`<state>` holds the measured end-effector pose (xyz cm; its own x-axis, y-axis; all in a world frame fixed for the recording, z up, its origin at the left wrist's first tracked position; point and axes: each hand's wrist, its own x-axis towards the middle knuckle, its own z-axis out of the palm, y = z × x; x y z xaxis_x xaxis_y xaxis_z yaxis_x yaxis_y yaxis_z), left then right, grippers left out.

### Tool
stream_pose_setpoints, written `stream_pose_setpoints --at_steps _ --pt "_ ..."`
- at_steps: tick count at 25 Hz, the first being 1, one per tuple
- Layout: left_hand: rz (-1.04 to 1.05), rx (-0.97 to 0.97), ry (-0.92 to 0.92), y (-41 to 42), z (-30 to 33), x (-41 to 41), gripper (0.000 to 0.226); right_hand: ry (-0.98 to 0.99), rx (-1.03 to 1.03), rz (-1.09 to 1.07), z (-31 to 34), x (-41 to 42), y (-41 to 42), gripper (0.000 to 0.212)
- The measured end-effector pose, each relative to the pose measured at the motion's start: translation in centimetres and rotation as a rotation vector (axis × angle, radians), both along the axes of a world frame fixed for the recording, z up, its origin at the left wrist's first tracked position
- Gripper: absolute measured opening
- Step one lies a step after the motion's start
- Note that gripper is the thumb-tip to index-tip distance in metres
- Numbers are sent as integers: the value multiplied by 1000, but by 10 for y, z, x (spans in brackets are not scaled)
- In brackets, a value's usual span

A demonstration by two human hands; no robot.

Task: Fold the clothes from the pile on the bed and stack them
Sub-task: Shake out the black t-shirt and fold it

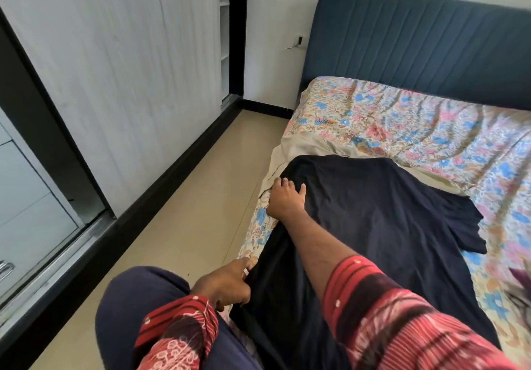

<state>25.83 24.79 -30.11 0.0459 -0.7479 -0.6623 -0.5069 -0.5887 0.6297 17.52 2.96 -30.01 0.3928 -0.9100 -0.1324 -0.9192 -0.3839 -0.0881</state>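
Note:
A dark navy garment [370, 220] lies spread flat along the left side of the bed, one sleeve sticking out to the right. My left hand [227, 280] pinches its near left edge at the bed's side. My right hand [286, 197] reaches across and lies with spread fingers on the garment's far left edge. A beige cloth [310, 147] lies flat under the garment's far end. Part of another garment [520, 286] shows at the right edge, blurred.
The bed has a floral sheet [416, 122] and a blue padded headboard [416, 42]. A beige tiled floor strip [186, 211] runs between the bed and a white sliding wardrobe [115, 68]. My knee in dark trousers [138, 312] is beside the bed.

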Motion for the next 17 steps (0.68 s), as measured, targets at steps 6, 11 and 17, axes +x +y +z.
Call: stream_pose_setpoints --at_steps 6,11,17 --pt "53 -87 -59 -1 3 -3 52 -99 -63 -83 6 8 0 37" --pt "28 -254 138 5 10 -14 64 -1045 85 -380 41 -20 -13 36" --pt "-189 -513 141 -2 38 -85 66 -1564 231 -783 47 -144 -32 34"
